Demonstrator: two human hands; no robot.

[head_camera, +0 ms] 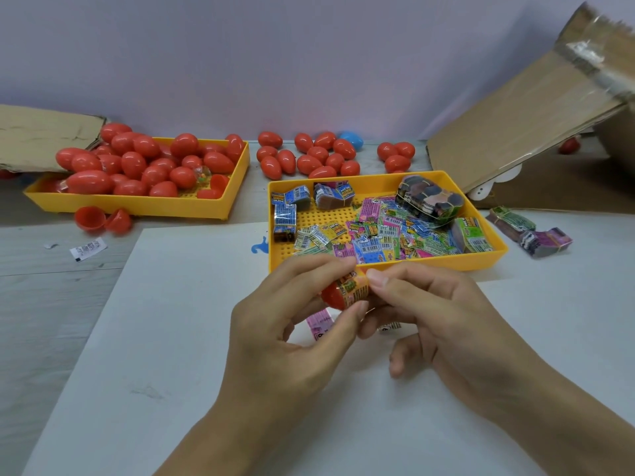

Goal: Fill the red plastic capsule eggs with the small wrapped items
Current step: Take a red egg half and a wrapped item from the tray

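Both hands at centre: left hand (275, 341) fingers grip a red egg half (332, 297), right hand (443, 324) fingers pinch a rolled wrapped item (355, 286) at its mouth. Wrapper tray (388, 264) at 12 o'clock, just beyond. Egg tray (137, 207) at 10 o'clock; loose eggs (309, 156) behind. Cardboard box (536, 108) at 2 o'clock. Two open halves (103, 219) on table (41, 286).
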